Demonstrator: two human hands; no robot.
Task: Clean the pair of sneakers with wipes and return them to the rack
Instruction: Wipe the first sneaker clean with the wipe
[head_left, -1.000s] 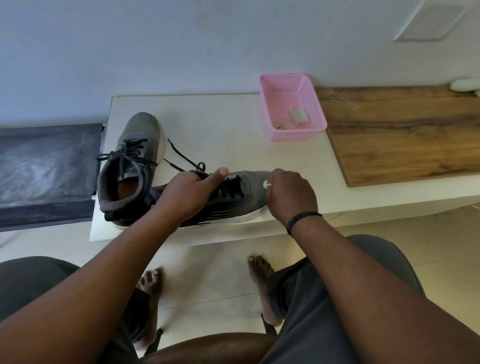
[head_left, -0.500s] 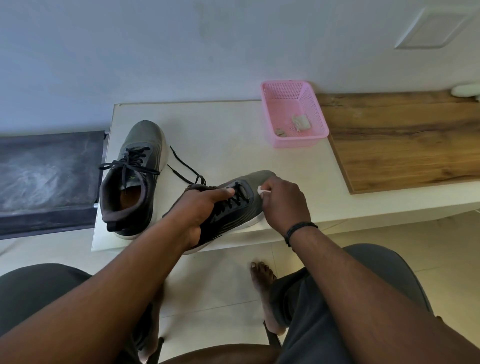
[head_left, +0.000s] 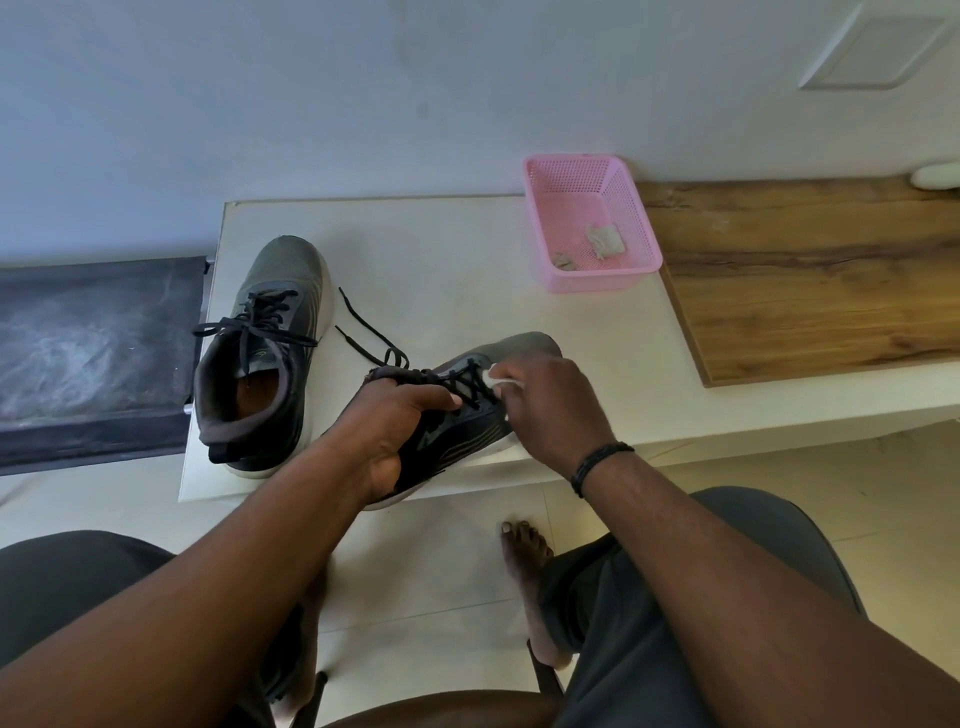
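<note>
Two grey sneakers with black laces are on the white table (head_left: 447, 249). One sneaker (head_left: 270, 332) stands upright at the left, toe pointing away from me. My left hand (head_left: 389, 431) grips the other sneaker (head_left: 467, 415) around its collar and tilts it, heel toward me over the table's front edge. My right hand (head_left: 550, 410) pinches a small white wipe (head_left: 493, 375) and presses it on the laces and upper near the toe.
A pink mesh basket (head_left: 587, 280) with crumpled used wipes sits at the back of the table. A wooden board (head_left: 810, 280) lies to the right. A dark mat-covered surface (head_left: 93, 353) is at the left. My knees and bare feet are below the table edge.
The held sneaker has been lifted and tilted, heel drawn toward me. My right hand with the wipe moved from the toe tip up toward the laces.
</note>
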